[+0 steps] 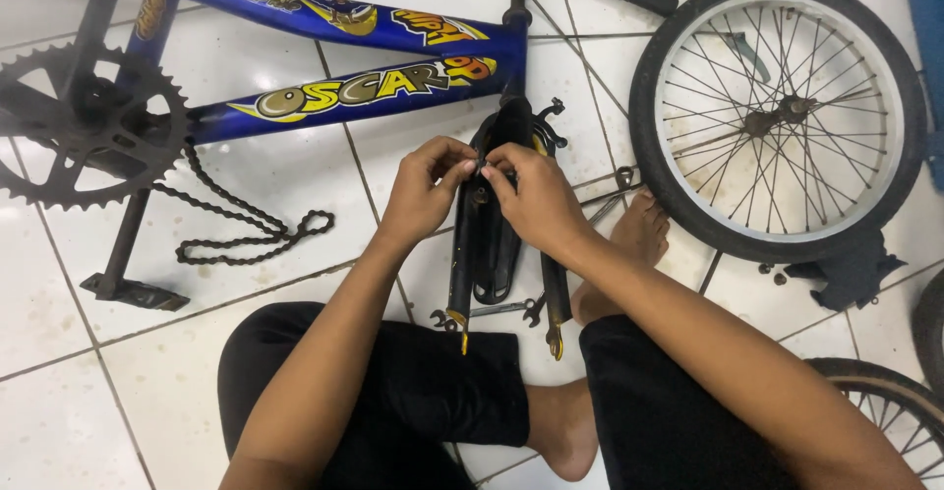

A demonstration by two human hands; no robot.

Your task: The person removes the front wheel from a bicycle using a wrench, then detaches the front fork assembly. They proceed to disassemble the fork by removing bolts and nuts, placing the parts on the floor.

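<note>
Knees cropped, both hands pinching unclear small part over fork

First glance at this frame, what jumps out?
Dead centre, the left hand and right hand pinch a small part at the top of a black fork lying on the white tiled floor. Upper left lies a blue bike frame with its loose chain; a detached wheel lies upper right.

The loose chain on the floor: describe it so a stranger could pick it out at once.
Start at the blue bike frame lying on the white tiled floor and find its big toothed chainring on the left. The chain trails from there toward the person's left hand. It is the only dark, limp, looping line of links.
</note>
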